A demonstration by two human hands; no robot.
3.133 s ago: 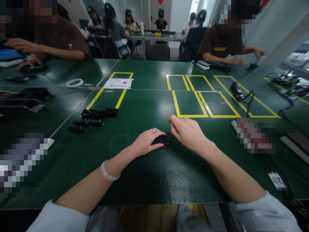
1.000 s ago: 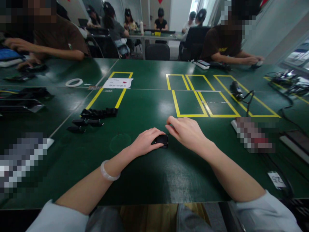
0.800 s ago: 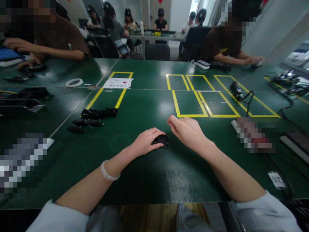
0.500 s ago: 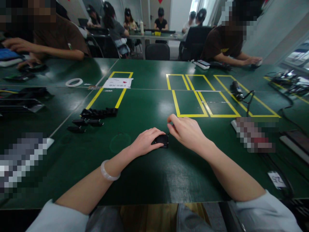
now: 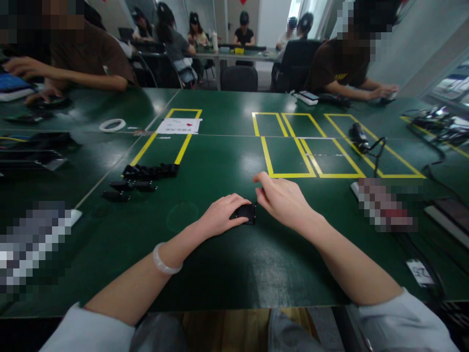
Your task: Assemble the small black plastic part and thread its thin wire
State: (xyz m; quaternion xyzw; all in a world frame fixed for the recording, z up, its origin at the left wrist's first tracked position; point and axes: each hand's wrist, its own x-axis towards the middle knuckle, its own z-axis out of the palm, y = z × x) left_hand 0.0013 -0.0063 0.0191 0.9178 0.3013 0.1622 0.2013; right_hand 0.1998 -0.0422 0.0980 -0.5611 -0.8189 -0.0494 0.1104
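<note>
My left hand (image 5: 223, 213) is closed around a small black rectangular part (image 5: 246, 213), with thumb and fingers on its two sides, and the part rests on the green table (image 5: 234, 274). Just right of it, my right hand (image 5: 284, 198) hovers close to the part's upper right corner. Its fingers are curled together. A short thin dark piece shows beneath the fingertips, too small to name. On the table to the left lie several black blocks (image 5: 134, 185) beside a row of similar black pieces (image 5: 151, 170).
Yellow tape outlines (image 5: 291, 175) mark the table ahead. A paper sheet (image 5: 179, 126) and a white tape ring (image 5: 112, 125) lie at far left. On the right are a black cylindrical device (image 5: 359, 137) on a cable and a pixelated device (image 5: 384, 205). Co-workers sit opposite.
My right hand's fingers have shifted very slightly, the index finger a little upward. My left hand and the black part stay in place.
</note>
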